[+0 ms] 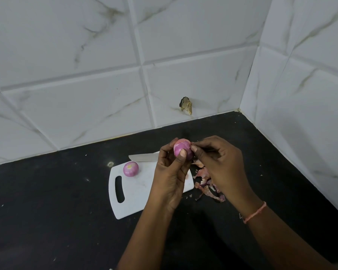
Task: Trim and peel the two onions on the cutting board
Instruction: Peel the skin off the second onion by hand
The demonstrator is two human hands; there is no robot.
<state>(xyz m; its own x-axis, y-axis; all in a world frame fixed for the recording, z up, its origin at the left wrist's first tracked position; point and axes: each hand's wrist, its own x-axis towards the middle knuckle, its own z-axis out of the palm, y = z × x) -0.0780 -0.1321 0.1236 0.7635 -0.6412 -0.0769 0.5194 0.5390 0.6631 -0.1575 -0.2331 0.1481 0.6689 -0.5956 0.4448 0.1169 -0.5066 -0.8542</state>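
While the left hand curls round one onion above the cutting board's far right corner, the right hand pinches at that onion's right side, fingertips together. The second onion sits peeled near the board's far left corner. A knife lies along the far edge. Peels litter the black countertop beside the board's right edge.
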